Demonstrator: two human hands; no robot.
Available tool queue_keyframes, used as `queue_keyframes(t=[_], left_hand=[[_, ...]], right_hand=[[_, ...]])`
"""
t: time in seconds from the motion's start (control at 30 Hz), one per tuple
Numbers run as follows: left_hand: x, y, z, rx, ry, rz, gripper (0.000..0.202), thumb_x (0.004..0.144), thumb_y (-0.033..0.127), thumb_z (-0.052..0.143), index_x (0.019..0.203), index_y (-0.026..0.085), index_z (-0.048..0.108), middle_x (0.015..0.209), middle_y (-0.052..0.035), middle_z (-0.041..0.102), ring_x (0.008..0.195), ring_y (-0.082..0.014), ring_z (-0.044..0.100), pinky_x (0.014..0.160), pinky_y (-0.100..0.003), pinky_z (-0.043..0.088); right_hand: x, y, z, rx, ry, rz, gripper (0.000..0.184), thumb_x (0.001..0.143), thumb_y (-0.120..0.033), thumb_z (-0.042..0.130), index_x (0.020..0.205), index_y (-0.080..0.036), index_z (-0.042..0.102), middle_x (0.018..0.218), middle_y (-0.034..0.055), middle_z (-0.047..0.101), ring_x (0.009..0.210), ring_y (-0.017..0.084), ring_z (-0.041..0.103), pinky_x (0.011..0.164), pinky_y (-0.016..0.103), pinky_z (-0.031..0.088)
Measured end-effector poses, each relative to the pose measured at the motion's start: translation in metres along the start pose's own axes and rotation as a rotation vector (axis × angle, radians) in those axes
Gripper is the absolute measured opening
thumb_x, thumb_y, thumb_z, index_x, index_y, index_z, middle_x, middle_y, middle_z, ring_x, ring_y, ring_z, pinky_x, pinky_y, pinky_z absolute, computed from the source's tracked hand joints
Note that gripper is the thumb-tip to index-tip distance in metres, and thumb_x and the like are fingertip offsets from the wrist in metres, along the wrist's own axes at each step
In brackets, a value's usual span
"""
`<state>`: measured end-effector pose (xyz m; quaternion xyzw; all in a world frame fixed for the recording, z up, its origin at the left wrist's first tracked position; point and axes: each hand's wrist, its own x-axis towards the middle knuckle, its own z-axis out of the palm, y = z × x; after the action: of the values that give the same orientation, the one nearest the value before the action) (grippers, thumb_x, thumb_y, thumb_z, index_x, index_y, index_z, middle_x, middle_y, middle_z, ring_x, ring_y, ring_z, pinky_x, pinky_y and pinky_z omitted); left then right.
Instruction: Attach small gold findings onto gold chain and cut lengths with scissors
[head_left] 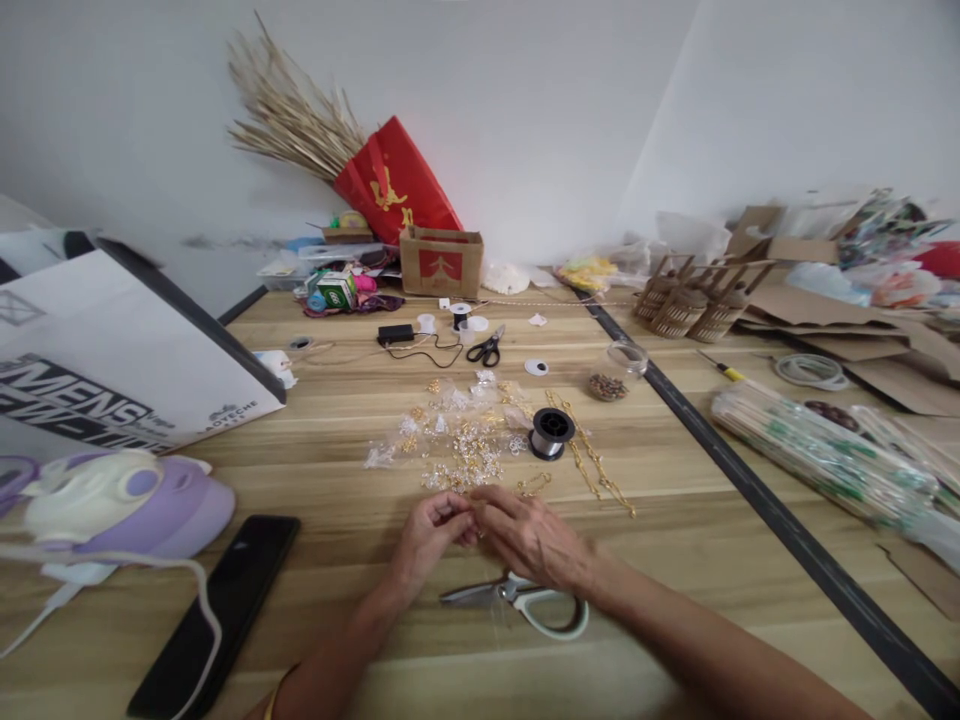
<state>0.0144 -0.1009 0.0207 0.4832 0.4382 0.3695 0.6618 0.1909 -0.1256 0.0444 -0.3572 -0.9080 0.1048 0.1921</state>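
Note:
My left hand and my right hand meet low in the middle of the view, fingertips pinched together. Whatever lies between them is too small and covered to name. Just beyond the fingers spreads a heap of gold and clear beads, partly in clear plastic bags. White-handled scissors lie under and in front of my right hand. A black spool of thin wire stands behind that hand, beside a gold bead chain. A short piece of gold chain rests nearer my fingers.
On the left are a phone, a purple and white device with a cable, and a white box. Black scissors and a clear jar lie farther back. Bundled sticks lie right of the dark strip.

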Motion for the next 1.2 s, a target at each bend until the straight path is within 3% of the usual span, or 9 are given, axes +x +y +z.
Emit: queue_keyframes(t=[0.13, 0.5, 0.7, 1.2], left_hand=[[0.001, -0.002, -0.001, -0.001, -0.008, 0.004, 0.027, 0.061, 0.035, 0.073, 0.067, 0.014, 0.058, 0.051, 0.0014, 0.06, 0.049, -0.0124, 0.056, 0.051, -0.023, 0.044], [0.001, 0.0, -0.001, 0.006, -0.011, 0.006, 0.021, 0.052, 0.017, 0.075, 0.066, 0.013, 0.06, 0.06, 0.0019, 0.06, 0.06, -0.0116, 0.054, 0.058, -0.021, 0.042], [0.003, -0.006, -0.003, 0.043, 0.024, 0.061, 0.015, 0.053, 0.016, 0.071, 0.063, 0.013, 0.06, 0.059, 0.0023, 0.059, 0.059, -0.0113, 0.053, 0.058, -0.021, 0.041], [-0.007, -0.002, 0.005, 0.282, 0.044, 0.178, 0.007, 0.065, 0.014, 0.06, 0.069, 0.012, 0.065, 0.069, -0.0039, 0.066, 0.067, -0.0161, 0.059, 0.064, -0.025, 0.046]], right_hand=[[0.001, 0.001, 0.0, 0.032, -0.002, -0.013, 0.013, 0.092, -0.016, 0.039, 0.097, -0.017, 0.052, 0.089, 0.0067, 0.057, 0.076, 0.015, 0.055, 0.065, 0.024, 0.044], [0.001, 0.002, 0.003, -0.036, 0.025, -0.04, 0.02, 0.093, -0.016, 0.039, 0.11, -0.014, 0.05, 0.086, 0.0074, 0.058, 0.08, 0.017, 0.056, 0.067, 0.025, 0.045], [0.0, 0.002, 0.006, -0.128, 0.009, -0.055, 0.012, 0.091, -0.014, 0.041, 0.094, -0.015, 0.053, 0.084, 0.0052, 0.058, 0.072, 0.015, 0.055, 0.061, 0.024, 0.043], [-0.002, 0.002, 0.01, -0.137, 0.039, -0.099, 0.01, 0.091, -0.013, 0.04, 0.091, -0.016, 0.05, 0.079, 0.004, 0.057, 0.065, 0.014, 0.05, 0.054, 0.023, 0.036]])
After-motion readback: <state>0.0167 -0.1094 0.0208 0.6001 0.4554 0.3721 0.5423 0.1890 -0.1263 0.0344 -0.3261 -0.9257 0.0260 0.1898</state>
